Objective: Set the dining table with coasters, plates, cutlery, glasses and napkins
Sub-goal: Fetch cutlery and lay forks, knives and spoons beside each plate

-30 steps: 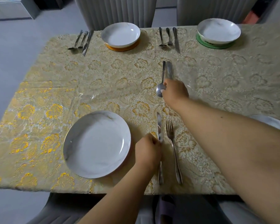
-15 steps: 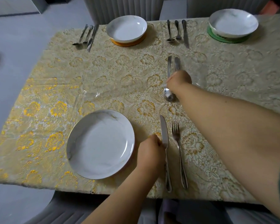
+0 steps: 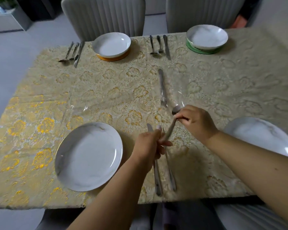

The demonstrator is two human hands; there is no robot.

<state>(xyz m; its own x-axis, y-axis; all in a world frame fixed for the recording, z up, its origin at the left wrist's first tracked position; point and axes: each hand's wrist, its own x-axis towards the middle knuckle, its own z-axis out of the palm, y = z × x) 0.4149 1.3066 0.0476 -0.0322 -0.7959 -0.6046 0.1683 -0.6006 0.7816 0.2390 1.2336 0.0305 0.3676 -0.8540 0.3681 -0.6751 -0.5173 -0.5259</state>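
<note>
Gold and cream brocade covered the surface [image 3: 40,113], with a clear plastic sheet glinting over its middle. Far left at the back lay a set of cutlery [image 3: 71,53], its pieces close together, and just right of it a white bowl [image 3: 111,44] sat on an orange coaster [image 3: 113,57]. Nearer the front edge lay a white plate [image 3: 88,156] flat on the cloth.

Just right of that plate the left hand [image 3: 150,143] was lifted over a knife [image 3: 156,173] and a fork [image 3: 170,176] lying side by side; its fingers curled around the handle end of a spoon [image 3: 170,126]. The spoon slanted up and to the right, off the cloth, its bowl end beside the right hand [image 3: 195,121], whose fingertips pinched the shaft just below the bowl. So both hands held the one spoon, one at each end.

Beyond the hands a lone fork [image 3: 162,87] lay in the middle of the surface, well apart from them. At the back a second cutlery set [image 3: 160,46] lay, then another white bowl [image 3: 206,37] on a green coaster [image 3: 203,50]. At the near right a second plate [image 3: 263,135] showed, partly hidden by the right forearm.
</note>
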